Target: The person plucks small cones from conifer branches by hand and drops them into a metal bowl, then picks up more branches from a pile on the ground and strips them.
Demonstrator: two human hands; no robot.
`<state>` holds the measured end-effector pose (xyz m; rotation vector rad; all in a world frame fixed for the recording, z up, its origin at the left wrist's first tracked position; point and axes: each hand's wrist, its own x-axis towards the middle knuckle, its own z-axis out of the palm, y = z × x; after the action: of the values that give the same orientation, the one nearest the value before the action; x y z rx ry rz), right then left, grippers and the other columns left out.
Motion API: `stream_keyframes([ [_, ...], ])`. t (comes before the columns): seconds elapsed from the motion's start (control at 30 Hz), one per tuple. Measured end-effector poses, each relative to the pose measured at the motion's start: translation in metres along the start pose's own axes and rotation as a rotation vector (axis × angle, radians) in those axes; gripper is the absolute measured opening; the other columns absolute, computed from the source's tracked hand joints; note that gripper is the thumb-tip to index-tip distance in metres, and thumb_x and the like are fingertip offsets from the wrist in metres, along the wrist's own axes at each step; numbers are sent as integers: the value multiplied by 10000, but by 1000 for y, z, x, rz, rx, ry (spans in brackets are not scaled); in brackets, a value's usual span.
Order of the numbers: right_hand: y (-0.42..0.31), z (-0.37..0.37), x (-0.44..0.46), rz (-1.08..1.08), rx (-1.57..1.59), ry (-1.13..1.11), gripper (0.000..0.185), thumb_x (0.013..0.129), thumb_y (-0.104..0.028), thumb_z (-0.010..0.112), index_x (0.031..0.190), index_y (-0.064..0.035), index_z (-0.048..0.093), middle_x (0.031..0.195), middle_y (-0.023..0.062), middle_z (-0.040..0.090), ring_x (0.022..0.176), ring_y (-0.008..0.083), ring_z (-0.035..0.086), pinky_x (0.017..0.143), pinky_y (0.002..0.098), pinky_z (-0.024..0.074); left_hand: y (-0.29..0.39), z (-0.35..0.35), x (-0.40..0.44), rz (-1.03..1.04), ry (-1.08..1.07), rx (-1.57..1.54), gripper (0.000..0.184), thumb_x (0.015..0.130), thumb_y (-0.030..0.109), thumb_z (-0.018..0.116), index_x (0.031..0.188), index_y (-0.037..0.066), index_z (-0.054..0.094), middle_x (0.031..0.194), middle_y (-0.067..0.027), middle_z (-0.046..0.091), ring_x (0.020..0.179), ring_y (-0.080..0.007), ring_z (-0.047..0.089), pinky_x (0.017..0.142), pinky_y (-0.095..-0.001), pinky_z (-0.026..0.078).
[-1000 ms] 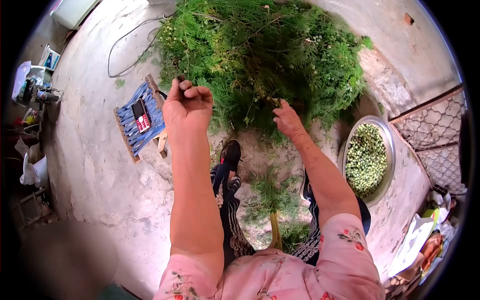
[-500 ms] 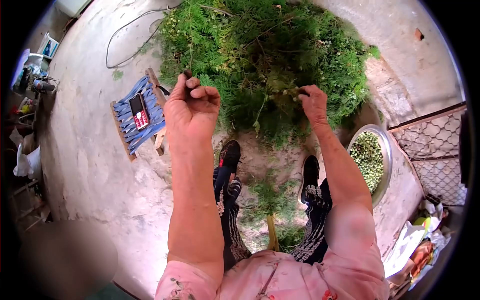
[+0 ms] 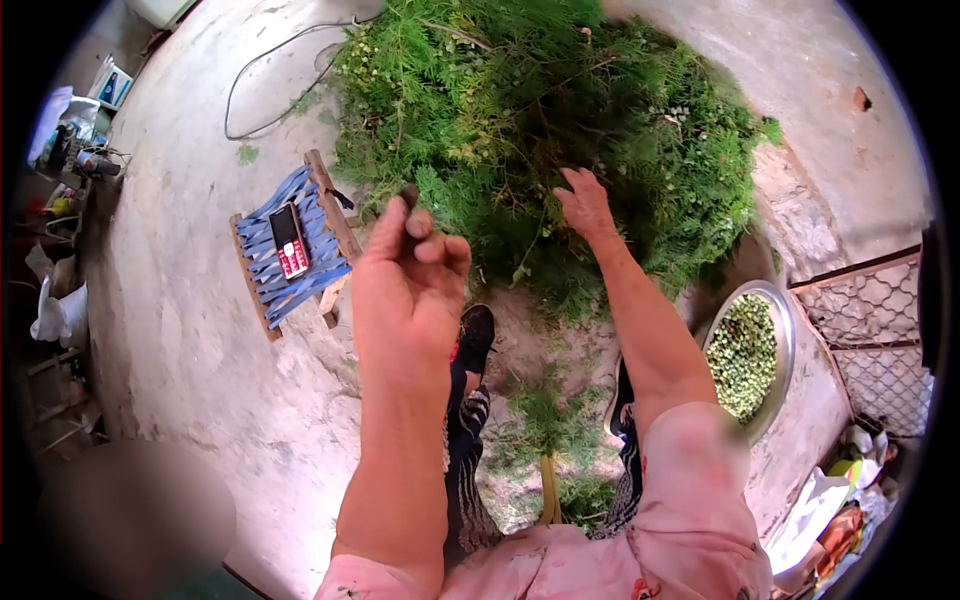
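Note:
A large heap of green conifer branches [image 3: 440, 110] with small pale cones lies on the floor in front of me. My left hand [image 3: 415, 260] is raised palm up before the heap's near left side. Its fingers are curled and pressed together, and whatever they hold cannot be made out. Over the middle of the heap, my right hand [image 3: 588, 205] reaches in with its fingertips apart, close to the foliage. To the right stands a metal basin [image 3: 787, 345] holding many small green cones [image 3: 742, 360].
A low stool [image 3: 325, 225] with woven blue straps stands at left, a red and black mobile phone [image 3: 290, 240] on it. A cable [image 3: 228, 105] loops behind. Loose sprigs [image 3: 550, 420] lie between my feet. A wire-mesh panel [image 3: 870, 310] and plastic bags [image 3: 800, 510] are at right.
My right hand has moved left and deeper over the heap, its fingers opening from a pinch. My left hand has come lower and slightly right. The view has shifted a little.

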<state>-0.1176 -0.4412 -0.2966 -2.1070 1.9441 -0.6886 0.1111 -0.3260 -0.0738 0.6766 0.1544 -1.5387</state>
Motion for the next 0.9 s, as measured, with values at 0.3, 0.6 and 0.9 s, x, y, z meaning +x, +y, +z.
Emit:
stream_keyframes([
  [0.3,-22,-3,30,734,662,-300,555,815,-148,561,1307,-69,316,963,149,586,619,216,577,575,366,486,-17,5,-7,-66,31,106,80,867,156,509,881,84,542,647,11,516,508,-79,432,631,-265,413],
  [0.6,17,-92,10,498,324,-93,224,738,-201,631,873,-22,645,614,78,595,399,172,539,416,287,451,-18,3,-3,-26,5,112,103,855,153,527,900,62,542,666,5,516,525,-85,430,624,-268,411],
  [0.9,19,-203,-34,287,-260,-207,181,728,-255,583,816,-114,654,882,113,610,847,313,562,722,409,452,-20,8,0,-21,-3,49,80,849,140,531,862,61,541,648,1,512,519,-97,448,586,-269,420],
])
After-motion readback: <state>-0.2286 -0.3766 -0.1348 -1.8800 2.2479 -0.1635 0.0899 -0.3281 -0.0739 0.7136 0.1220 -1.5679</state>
